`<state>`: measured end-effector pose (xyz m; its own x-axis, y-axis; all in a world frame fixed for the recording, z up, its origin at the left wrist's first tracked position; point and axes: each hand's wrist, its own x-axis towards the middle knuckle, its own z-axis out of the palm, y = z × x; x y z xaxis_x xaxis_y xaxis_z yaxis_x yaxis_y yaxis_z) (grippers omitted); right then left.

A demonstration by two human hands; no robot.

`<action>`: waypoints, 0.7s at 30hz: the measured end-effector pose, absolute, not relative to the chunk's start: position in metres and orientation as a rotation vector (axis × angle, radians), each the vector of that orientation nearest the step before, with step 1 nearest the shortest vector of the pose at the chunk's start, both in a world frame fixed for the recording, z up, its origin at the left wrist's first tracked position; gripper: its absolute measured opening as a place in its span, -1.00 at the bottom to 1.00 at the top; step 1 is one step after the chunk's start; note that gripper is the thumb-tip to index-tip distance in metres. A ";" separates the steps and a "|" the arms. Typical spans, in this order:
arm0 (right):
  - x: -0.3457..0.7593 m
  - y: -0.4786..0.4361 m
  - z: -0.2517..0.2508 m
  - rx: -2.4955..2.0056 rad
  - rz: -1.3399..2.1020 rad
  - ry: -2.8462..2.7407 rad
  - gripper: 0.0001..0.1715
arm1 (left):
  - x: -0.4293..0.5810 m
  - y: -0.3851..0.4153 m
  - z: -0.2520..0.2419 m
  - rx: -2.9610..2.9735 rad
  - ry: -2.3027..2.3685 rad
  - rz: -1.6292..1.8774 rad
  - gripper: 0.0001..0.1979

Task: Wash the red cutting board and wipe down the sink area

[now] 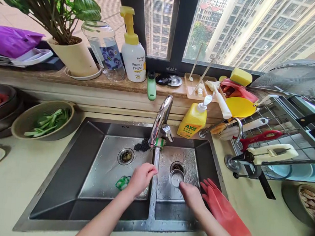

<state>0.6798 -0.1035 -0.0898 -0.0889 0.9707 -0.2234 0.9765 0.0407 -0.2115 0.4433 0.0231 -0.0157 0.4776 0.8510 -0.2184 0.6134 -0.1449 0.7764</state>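
My right hand (191, 196) grips a small round metal cup (177, 178) by its near rim, above the right sink basin (166, 193). Below and behind the cup is that basin's drain (178, 166). Over the left basin (101, 171), close to the divider (153, 189), my left hand (142, 177) is closed with fingers bent together; anything inside it is hidden. A green and white scrubber (123, 182) lies left of that hand on the basin floor. The chrome faucet (161, 120) points down at the divider, where a green and white sponge (160, 143) sits.
A red rubber glove (226, 211) drapes over the sink's right edge. Behind the sink stands a yellow soap bottle (192, 121). To the right is a dish rack (287, 122); to the left, a basket of green vegetables (44, 120). Black mesh (142, 145) lies in the left basin.
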 end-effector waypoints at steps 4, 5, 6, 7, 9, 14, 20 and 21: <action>0.700 -0.069 -0.143 2.284 -0.772 1.803 -0.67 | 0.388 0.036 -0.043 1.563 1.474 0.460 -0.69; 0.701 -0.062 -0.153 2.299 -0.785 1.772 -0.65 | 0.373 0.039 -0.053 1.494 1.531 0.445 -0.66; 0.702 -0.057 -0.161 2.310 -0.788 1.745 -0.64 | 0.359 0.041 -0.065 1.452 1.575 0.424 -0.64; 0.702 -0.055 -0.168 2.325 -0.794 1.710 -0.61 | 0.346 0.043 -0.076 1.428 1.614 0.403 -0.62; 0.702 -0.054 -0.176 2.350 -0.797 1.651 -0.53 | 0.326 0.045 -0.097 1.417 1.677 0.366 -0.62; 0.698 -0.042 -0.160 2.419 -0.824 1.732 -0.54 | 0.308 0.054 -0.135 1.328 1.817 0.280 -0.77; 0.675 0.020 -0.052 3.149 -1.132 1.982 -0.40 | 0.324 0.067 -0.169 1.066 1.918 0.283 -0.77; 0.670 0.027 -0.030 3.226 -1.224 1.982 -0.37 | 0.329 0.067 -0.173 1.028 1.914 0.304 -0.75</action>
